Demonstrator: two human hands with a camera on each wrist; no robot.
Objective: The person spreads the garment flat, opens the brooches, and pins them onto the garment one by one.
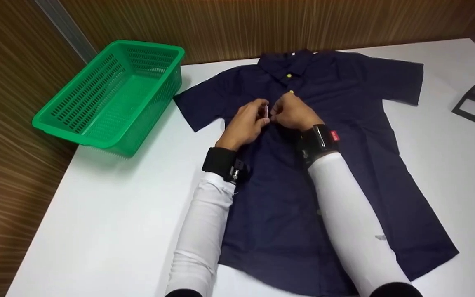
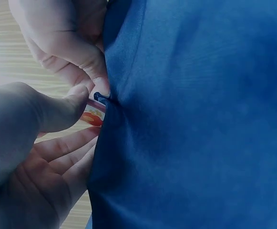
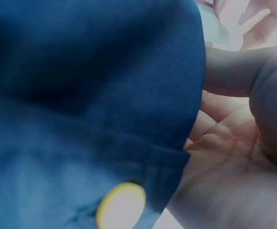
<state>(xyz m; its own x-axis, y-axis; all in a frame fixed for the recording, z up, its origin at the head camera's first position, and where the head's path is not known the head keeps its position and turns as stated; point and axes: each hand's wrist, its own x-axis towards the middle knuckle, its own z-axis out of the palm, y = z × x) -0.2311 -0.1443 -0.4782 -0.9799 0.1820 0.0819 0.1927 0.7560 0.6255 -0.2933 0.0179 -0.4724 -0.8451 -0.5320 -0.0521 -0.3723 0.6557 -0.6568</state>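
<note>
A dark navy short-sleeved shirt [image 1: 278, 185] lies spread with its collar at the far side. My left hand [image 1: 243, 123] pinches a small round badge [image 2: 93, 114] at the shirt's chest; its pink rim and a red-orange print show in the left wrist view. Opposite, my right hand [image 1: 295, 111] pinches a fold of the shirt cloth right beside the badge. The fingertips of both hands nearly meet there. A yellow button [image 3: 121, 207] sits on the shirt front near the right hand. Cloth hides part of the badge and of the right fingers.
An open green plastic basket [image 1: 128, 99] stands at the back left of the white table [image 1: 118, 231]. A black-framed object [image 1: 474, 97] lies at the right edge. Wood-grain panels [image 1: 241, 29] rise behind the table and on its left.
</note>
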